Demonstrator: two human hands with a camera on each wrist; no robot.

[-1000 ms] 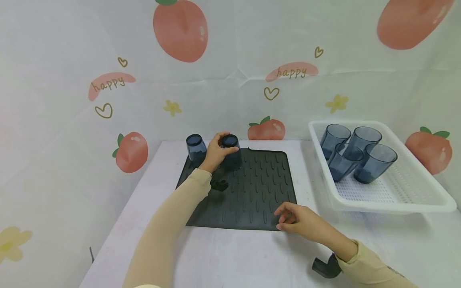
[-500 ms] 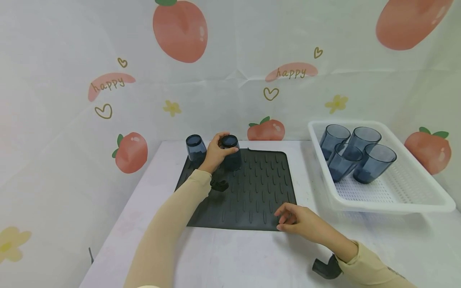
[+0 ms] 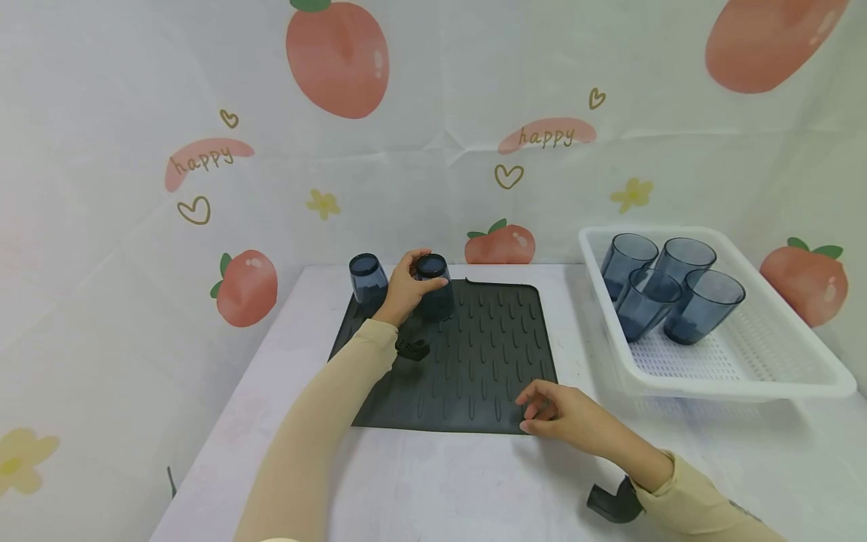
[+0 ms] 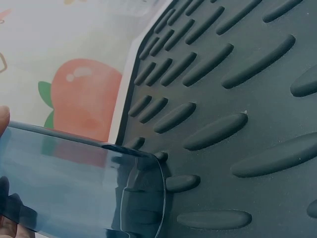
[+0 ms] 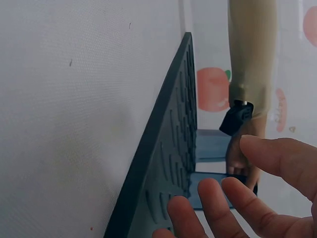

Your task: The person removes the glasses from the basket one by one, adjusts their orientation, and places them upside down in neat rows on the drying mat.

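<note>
My left hand (image 3: 403, 290) grips an upside-down blue drinking glass (image 3: 439, 302) near its base, thumb on the near side. In the left wrist view the glass (image 4: 64, 173) has its rim against the ribbed black drying mat (image 4: 213, 168), with only fingertips showing. Another upturned blue glass (image 3: 369, 286) stands just to the left, at the mat's far left corner. Over the front right corner of the mat (image 3: 488, 354) my right hand (image 3: 569, 420) hangs loosely curled, holding nothing. Its relaxed fingers (image 5: 215, 201) also appear in the right wrist view.
A white plastic basket (image 3: 765, 390) on the right holds several blue glasses (image 3: 704, 305), mouths up and some leaning. The mat lies on a white table (image 3: 433, 489) that meets a fruit-patterned backdrop (image 3: 420, 188) at the rear.
</note>
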